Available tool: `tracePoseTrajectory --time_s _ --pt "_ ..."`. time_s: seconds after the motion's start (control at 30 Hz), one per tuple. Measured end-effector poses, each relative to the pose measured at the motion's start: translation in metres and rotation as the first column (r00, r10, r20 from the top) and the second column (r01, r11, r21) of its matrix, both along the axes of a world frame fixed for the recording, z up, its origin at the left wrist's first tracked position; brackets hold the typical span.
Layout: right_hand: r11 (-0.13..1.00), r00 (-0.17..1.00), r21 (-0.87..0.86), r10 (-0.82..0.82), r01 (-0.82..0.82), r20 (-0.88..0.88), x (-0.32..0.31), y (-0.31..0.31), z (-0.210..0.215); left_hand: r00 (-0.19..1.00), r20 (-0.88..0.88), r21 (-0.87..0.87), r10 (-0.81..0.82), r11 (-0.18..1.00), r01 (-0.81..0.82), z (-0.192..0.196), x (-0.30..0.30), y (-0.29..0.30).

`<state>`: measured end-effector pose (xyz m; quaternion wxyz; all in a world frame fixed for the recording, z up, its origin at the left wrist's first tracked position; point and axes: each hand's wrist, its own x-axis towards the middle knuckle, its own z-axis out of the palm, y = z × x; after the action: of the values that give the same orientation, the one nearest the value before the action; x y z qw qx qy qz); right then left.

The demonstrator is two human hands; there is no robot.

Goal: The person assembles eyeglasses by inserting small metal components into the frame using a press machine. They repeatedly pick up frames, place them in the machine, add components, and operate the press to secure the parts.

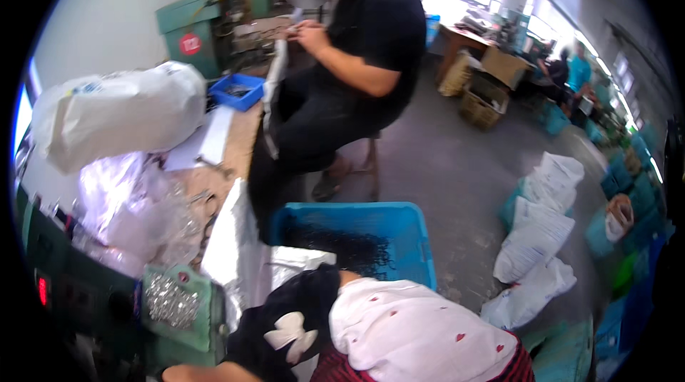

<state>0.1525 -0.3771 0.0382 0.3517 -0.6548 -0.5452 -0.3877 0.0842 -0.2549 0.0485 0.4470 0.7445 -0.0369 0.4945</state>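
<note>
- Pale-green shallow tray (194, 339) of small silver metal parts (170, 302): one, lower left, before the dark-green machine (75, 296); parts beyond counting.
- Bare hand, apparently the right (182, 373): one, cut by lower edge, near tray; grip cannot be told. Left hand: out of view.
- Handling, as judged: take few parts at once; keep the black bow-patterned sleeve (250, 328) clear of machinery.
- Large blue plastic crate (422, 243), dark thin pieces (349, 246) inside: one.
- Small blue bin (244, 102): one.
- White sacks (533, 239), floor: three.
- Seated co-worker in black (378, 32): one.
</note>
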Motion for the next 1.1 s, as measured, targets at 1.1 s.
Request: tracePoseTrajectory --time_s 1.1 --pt "0.685 -0.476 0.292 -0.092 -0.668 -0.874 0.015 0.005 -0.003 0.912 -0.360 -0.428 -0.195 0.903 0.024 0.005 -0.038 0.066"
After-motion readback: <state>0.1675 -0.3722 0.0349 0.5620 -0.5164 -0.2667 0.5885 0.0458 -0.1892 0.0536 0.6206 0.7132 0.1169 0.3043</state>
